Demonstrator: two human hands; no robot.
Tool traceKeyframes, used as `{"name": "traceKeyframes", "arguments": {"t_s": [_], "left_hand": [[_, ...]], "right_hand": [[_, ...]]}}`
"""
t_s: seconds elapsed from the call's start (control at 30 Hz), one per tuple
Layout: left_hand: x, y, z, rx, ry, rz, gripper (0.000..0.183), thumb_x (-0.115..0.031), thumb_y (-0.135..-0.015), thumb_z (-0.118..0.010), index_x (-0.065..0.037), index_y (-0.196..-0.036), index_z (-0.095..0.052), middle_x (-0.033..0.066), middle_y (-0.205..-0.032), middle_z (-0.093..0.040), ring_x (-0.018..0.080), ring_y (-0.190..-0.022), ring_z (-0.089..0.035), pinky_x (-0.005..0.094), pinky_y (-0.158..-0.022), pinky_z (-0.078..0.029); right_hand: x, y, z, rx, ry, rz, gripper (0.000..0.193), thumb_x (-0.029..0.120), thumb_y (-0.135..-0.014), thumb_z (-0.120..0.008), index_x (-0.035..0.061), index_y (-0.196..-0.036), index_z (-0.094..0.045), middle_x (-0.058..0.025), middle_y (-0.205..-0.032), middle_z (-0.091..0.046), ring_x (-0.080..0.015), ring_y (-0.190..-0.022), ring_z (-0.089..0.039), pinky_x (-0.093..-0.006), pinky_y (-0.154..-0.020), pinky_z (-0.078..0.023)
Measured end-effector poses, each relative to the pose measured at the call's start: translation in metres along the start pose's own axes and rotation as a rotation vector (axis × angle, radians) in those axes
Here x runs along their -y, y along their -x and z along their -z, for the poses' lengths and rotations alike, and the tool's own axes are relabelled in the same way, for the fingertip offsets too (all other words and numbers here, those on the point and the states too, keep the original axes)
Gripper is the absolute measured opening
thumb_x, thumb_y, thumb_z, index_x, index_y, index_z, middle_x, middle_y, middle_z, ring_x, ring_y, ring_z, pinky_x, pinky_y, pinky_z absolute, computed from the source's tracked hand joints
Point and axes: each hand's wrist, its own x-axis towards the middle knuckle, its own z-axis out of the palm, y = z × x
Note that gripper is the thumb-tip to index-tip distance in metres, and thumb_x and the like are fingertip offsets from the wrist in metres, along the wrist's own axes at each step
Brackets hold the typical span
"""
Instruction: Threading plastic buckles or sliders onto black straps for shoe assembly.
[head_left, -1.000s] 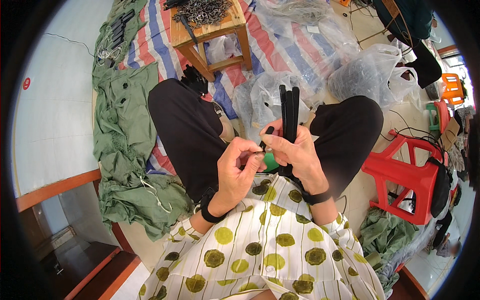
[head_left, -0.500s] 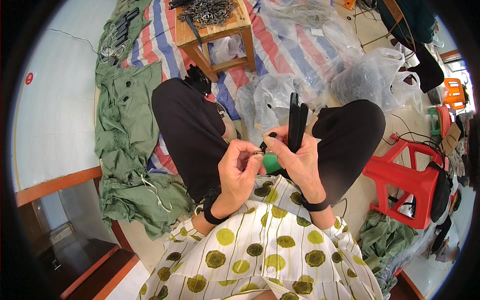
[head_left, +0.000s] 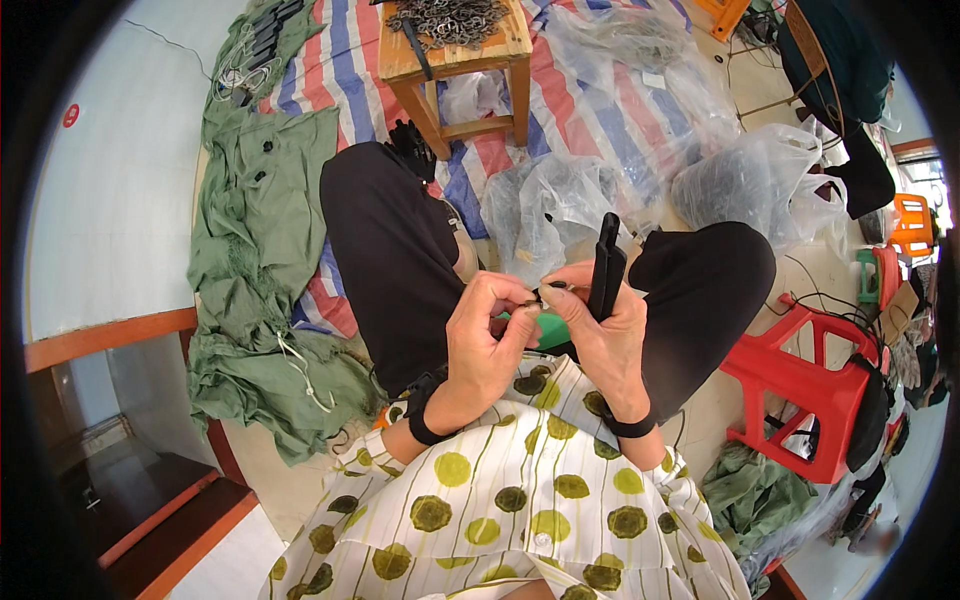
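Observation:
Over my lap, my left hand (head_left: 488,335) is pinched shut at the fingertips, close against the right fingertips. Between the two hands is a small dark piece (head_left: 537,297), mostly covered by the fingers; a bit of metal showed there a moment before. My right hand (head_left: 612,335) is closed around flat black strips (head_left: 606,272) that stand up out of the grip. Its thumb and forefinger also press on a short black end near the left hand. Below the hands, a green surface (head_left: 552,332) shows between my knees.
A wooden stool (head_left: 455,62) ahead carries a heap of metal links (head_left: 455,22). Clear plastic bags (head_left: 535,200) lie on the striped sheet (head_left: 365,95). Green cloth (head_left: 255,230) spreads at the left. To the right lies a red plastic stool (head_left: 785,375).
The view has shifted slightly. Both hands stay close together; the fingertips now hide more of the metal piece. The black strips in my right hand have turned and lean a little further right.

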Motion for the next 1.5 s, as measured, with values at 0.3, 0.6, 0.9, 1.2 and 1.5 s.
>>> {"name": "traceKeyframes", "arguments": {"t_s": [0.3, 0.6, 0.9, 1.2, 1.5], "left_hand": [[-0.003, 0.003, -0.004, -0.13, 0.177, 0.099, 0.012, 0.004, -0.082, -0.059, 0.001, -0.09, -0.051, 0.0046, -0.082, -0.052, 0.0082, -0.063, -0.056, 0.0205, -0.05, -0.05], [0.006, -0.009, 0.007, -0.074, -0.274, -0.208, 0.019, 0.008, -0.072, -0.063, -0.002, -0.087, -0.056, 0.0088, -0.083, -0.054, 0.0143, -0.059, -0.055, 0.0268, -0.049, -0.044], [-0.011, -0.011, 0.005, -0.1, -0.138, -0.062, 0.019, -0.006, -0.076, -0.068, -0.002, -0.091, -0.056, 0.0084, -0.089, -0.053, 0.0143, -0.075, -0.054, 0.0255, -0.068, -0.046], [-0.001, -0.015, 0.014, -0.021, -0.397, -0.212, 0.024, -0.008, -0.073, -0.07, 0.0, -0.09, -0.055, 0.0093, -0.084, -0.052, 0.0195, -0.076, -0.055, 0.0282, -0.07, -0.046], [0.004, -0.017, 0.013, -0.074, -0.596, -0.275, 0.029, -0.005, -0.065, -0.074, -0.002, -0.08, -0.049, 0.0072, -0.078, -0.049, 0.0179, -0.067, -0.051, 0.0284, -0.061, -0.043]], "right_hand": [[0.005, 0.003, 0.004, 0.121, -0.21, -0.203, 0.012, 0.009, -0.082, -0.066, -0.0001, -0.09, -0.062, 0.0021, -0.074, -0.059, -0.0056, -0.061, -0.052, -0.0202, -0.055, -0.04], [0.003, 0.005, -0.005, 0.021, -0.268, -0.2, 0.015, 0.014, -0.085, -0.065, 0.0004, -0.09, -0.061, 0.0031, -0.079, -0.056, -0.0011, -0.062, -0.044, -0.0161, -0.054, -0.034], [-0.005, 0.0, 0.003, -0.045, -0.076, -0.159, 0.017, 0.016, -0.086, -0.063, 0.0003, -0.094, -0.061, 0.0041, -0.075, -0.055, -0.0046, -0.064, -0.043, -0.0198, -0.058, -0.036], [0.001, -0.003, 0.001, -0.056, 0.084, -0.01, 0.016, 0.008, -0.083, -0.064, 0.0031, -0.098, -0.06, 0.0002, -0.08, -0.06, -0.0068, -0.063, -0.044, -0.0223, -0.06, -0.04], [-0.003, -0.003, -0.002, -0.071, 0.068, -0.006, 0.019, 0.007, -0.082, -0.065, 0.0018, -0.1, -0.061, -0.0014, -0.083, -0.063, -0.006, -0.059, -0.047, -0.0212, -0.056, -0.041]]}}
